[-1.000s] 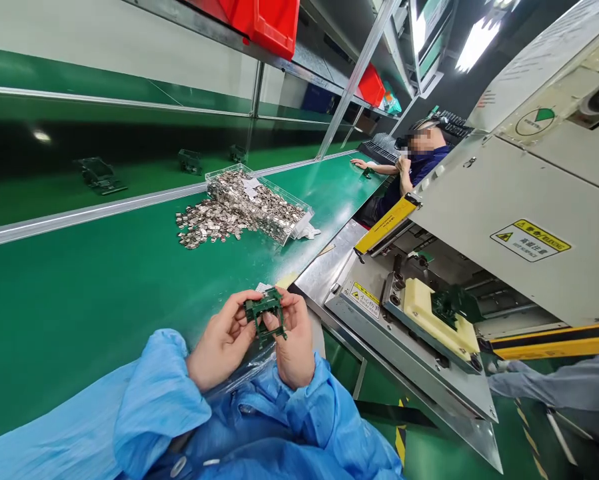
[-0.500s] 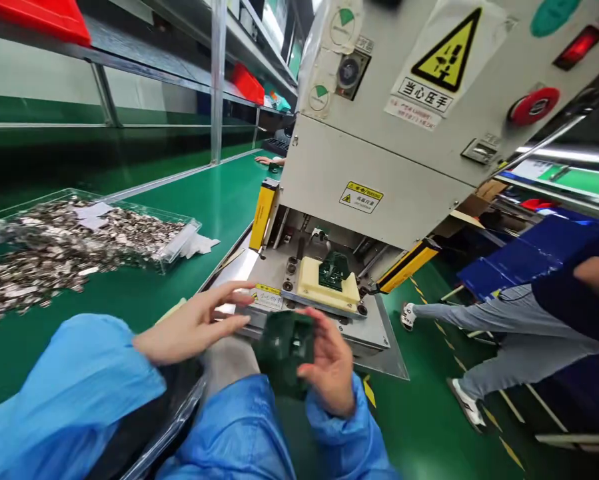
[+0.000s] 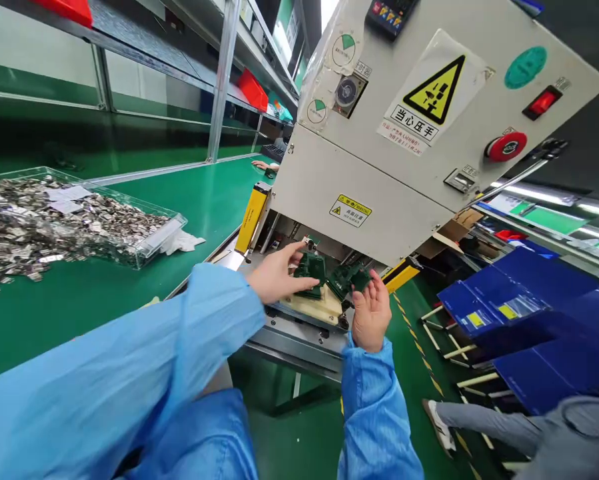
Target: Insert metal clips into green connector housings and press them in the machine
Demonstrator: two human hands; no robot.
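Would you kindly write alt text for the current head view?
A person's left hand holds a green part at a cream fixture in a machine; the right hand holds another. A clear tray of metal pieces lies at left.

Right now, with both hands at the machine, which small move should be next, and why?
Probably, the left hand should lift the first green part clear of the cream block: it grips that part, which seems to occupy the block, while the right hand holds the second green part close beside it.
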